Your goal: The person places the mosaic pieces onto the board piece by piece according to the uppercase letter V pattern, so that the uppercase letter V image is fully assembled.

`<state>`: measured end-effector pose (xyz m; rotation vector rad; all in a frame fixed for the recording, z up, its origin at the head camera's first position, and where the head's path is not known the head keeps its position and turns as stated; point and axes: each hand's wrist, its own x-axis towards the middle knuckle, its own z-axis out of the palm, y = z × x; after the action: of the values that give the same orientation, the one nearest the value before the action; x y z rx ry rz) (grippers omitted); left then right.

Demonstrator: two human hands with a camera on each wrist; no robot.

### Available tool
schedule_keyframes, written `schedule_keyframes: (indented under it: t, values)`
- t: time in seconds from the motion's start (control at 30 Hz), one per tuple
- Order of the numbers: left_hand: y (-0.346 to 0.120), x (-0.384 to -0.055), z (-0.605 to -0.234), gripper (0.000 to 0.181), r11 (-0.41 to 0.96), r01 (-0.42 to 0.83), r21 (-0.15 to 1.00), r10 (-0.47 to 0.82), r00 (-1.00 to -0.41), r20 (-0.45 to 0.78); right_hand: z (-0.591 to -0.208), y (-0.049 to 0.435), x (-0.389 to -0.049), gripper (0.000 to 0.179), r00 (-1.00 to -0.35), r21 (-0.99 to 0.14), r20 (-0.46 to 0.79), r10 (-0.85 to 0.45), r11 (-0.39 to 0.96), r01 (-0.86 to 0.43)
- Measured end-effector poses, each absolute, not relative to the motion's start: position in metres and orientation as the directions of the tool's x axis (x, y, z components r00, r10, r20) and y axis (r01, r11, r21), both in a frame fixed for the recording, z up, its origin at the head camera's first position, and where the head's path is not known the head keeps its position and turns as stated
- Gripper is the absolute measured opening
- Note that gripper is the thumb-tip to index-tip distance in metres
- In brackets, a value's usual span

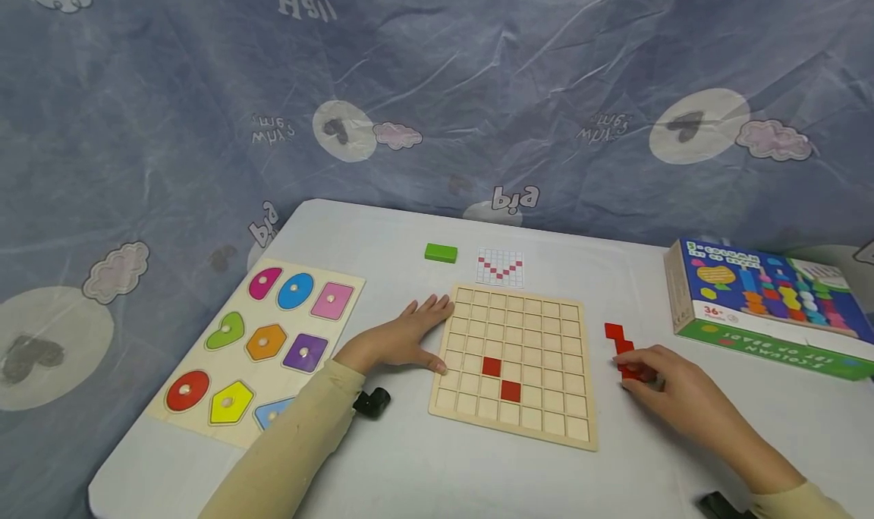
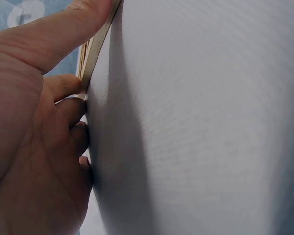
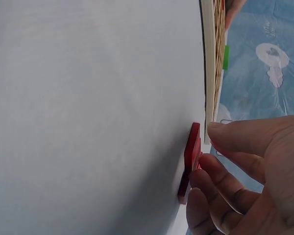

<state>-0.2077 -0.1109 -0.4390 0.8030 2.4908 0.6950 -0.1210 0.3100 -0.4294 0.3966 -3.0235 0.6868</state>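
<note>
A wooden grid board (image 1: 546, 428) lies mid-table with two red square tiles, one tile (image 1: 491, 366) up and left of the other tile (image 1: 510, 391). My left hand (image 1: 410, 335) rests at the board's left edge, fingers spread, thumb near the lower side; in the left wrist view the thumb overlaps the board's edge. To the right of the board, my right hand (image 1: 672, 386) bends its fingers over a short row of red tiles (image 1: 614, 331). Fingertips meet a red tile (image 3: 191, 147) in the right wrist view; I cannot tell whether the thumb pinches it.
A pattern card (image 1: 500, 267) with a red V and a green block (image 1: 441, 253) lie behind the board. At left is a shape puzzle (image 1: 256, 318) with knobbed pieces. A toy box (image 1: 771, 299) stands at the back right. Black objects lie near both wrists.
</note>
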Motion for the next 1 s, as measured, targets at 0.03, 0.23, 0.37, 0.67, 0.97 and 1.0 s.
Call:
schedule_keyframes:
  t: [0.03,0.23,0.37,0.67,0.97,1.0]
  values:
    - [-0.111,-0.207,-0.439,0.113,0.709,0.411,0.573,0.626,-0.741,-0.243,-0.429,0.312,-0.121,0.034,-0.97,-0.42,0.058,-0.236,0.876,-0.238]
    - [-0.111,-0.206,-0.438,0.113,0.713,0.406,0.572,0.622,-0.744,-0.246,-0.43,0.319,-0.12,0.036,-0.974,-0.416,0.005,-0.226,0.885,-0.207]
    - [-0.111,-0.206,-0.439,0.113,0.711,0.41,0.572,0.625,-0.741,-0.246,-0.431,0.32,-0.121,0.037,-0.973,-0.418,-0.007,-0.229,0.885,-0.205]
    - [-0.111,-0.205,-0.438,0.112,0.707,0.411,0.575,0.627,-0.74,-0.242,-0.433,0.311,-0.119,0.032,-0.971,-0.427,-0.007,-0.239,0.879,-0.213]
    - [-0.112,-0.206,-0.439,0.113,0.707,0.419,0.57,0.631,-0.738,-0.24,-0.433,0.309,-0.12,0.031,-0.97,-0.425,0.002,-0.244,0.877,-0.222]
    - [-0.112,-0.207,-0.439,0.112,0.707,0.419,0.57,0.631,-0.738,-0.24,-0.433,0.309,-0.119,0.031,-0.97,-0.433,-0.001,-0.245,0.874,-0.22]
